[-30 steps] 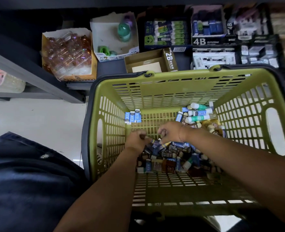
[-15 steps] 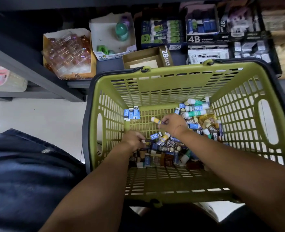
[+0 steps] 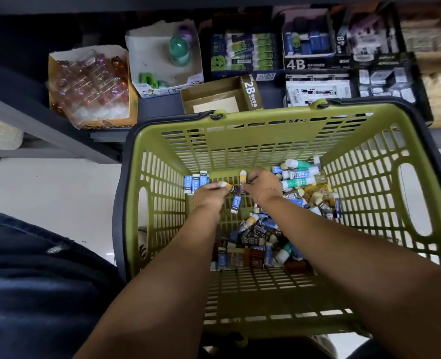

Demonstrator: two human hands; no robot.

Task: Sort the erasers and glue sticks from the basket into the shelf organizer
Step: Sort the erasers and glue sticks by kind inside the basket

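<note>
Glue sticks (image 3: pixel 243 177), two — one pinched in my left hand (image 3: pixel 210 196), one in my right hand (image 3: pixel 262 182), low in the basket (image 3: pixel 266 115) (far end). I'd firm both pinches before lifting to the shelf organizer (image 3: pixel 159 106).

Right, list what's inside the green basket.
The green basket holds a pile of erasers, glue sticks, and blue erasers at its far left. The left hand holds a small stick; the right hand another. The right forearm covers part of the pile.
</note>
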